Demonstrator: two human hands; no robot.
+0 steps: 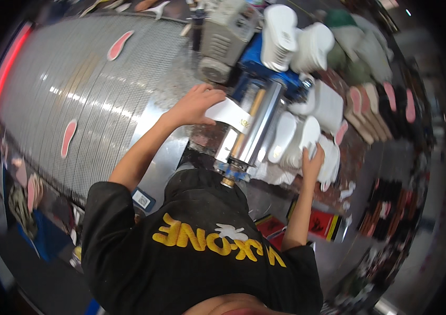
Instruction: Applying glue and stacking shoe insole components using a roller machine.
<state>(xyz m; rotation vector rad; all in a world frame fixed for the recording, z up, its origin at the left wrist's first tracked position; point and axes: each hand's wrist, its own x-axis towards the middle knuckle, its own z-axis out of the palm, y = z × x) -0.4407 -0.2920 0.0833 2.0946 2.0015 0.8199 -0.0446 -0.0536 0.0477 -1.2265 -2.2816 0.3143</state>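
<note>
A: Where was the white insole [222, 112] held?
B: It was pinched in the left hand [196, 106], its right end brought to the metal rollers [259, 123]; whether it had been gripped by them could not be told.
A: And the right hand [313, 161]?
B: It was kept well apart from the left, its fingers laid on the stacked white insoles [308, 131]; whether they were closed on one could not be seen.
A: What surface was used?
B: The stacks were set on a worn, reddish bench [355, 157]. Leftward, two pink insoles [68, 138] were carried on a wide mesh belt [97, 100], edged at far left by a glowing red strip [8, 71].
A: And the room?
B: At right, grey floor [351, 194] was exposed beside dark, stacked goods [391, 207].
</note>
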